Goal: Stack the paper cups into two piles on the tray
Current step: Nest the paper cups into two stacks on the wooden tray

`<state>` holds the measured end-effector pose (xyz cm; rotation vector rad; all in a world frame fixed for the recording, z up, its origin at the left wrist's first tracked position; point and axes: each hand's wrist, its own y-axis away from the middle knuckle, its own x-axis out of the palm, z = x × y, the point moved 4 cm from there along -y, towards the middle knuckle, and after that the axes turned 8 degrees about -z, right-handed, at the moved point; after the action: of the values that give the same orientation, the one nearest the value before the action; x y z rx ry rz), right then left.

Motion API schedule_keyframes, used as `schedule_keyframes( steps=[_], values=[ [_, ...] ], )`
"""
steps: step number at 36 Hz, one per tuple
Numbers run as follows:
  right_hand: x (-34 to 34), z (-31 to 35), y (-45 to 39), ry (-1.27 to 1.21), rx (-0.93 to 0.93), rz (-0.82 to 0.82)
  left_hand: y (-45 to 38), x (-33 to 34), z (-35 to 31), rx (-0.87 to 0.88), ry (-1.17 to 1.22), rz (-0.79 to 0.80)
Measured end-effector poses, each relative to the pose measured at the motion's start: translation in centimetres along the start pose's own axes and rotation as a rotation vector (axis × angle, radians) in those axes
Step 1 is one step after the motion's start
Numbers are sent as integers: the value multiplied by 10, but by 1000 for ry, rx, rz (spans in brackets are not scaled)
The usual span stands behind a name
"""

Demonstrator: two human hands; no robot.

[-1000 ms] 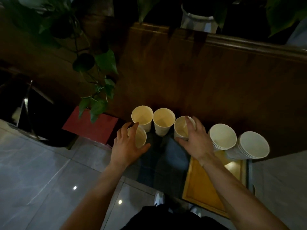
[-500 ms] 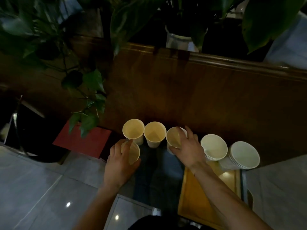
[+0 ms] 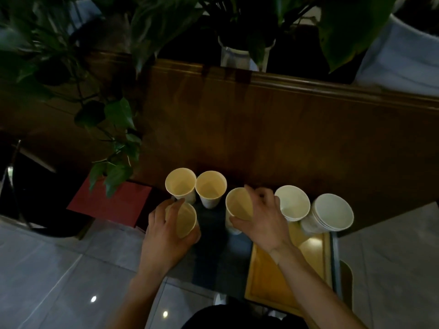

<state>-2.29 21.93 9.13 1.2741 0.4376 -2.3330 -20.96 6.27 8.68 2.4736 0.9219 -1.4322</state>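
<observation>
My left hand (image 3: 164, 236) is wrapped around a paper cup (image 3: 184, 219) at the front left of the glass table. My right hand (image 3: 261, 222) grips another paper cup (image 3: 237, 207) by its rim and holds it slightly tilted, lifted off the glass. Two loose cups (image 3: 180, 186) (image 3: 210, 189) stand upright side by side behind them. On the wooden tray (image 3: 311, 248) at the right stand two piles of nested cups, one (image 3: 293, 203) close beside my right hand and one (image 3: 331, 213) at the far right.
A dark wooden panel (image 3: 261, 129) rises right behind the cups. Leafy plants (image 3: 114, 129) hang over the left side, above a red box (image 3: 111, 203). White plant pots (image 3: 237, 55) sit on the ledge above. Grey floor tiles (image 3: 47, 276) lie below.
My right hand has lifted its cup up and toward me, off the glass. My left hand has closed more fully around its cup. The view has tilted upward.
</observation>
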Motion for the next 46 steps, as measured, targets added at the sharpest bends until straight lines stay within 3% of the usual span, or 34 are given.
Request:
schedule_keyframes(
  steps=[14,35,46],
  values=[
    [-77,-39,67,-323,227,-35,-9,-3,-80,159,157,-54],
    [-195,-119,84,-294,327,-545,-50,11,-208,443,261,-80],
    [-185,-144,61,-149,327,-445,-59,46,-223,439,245,-32]
  ],
)
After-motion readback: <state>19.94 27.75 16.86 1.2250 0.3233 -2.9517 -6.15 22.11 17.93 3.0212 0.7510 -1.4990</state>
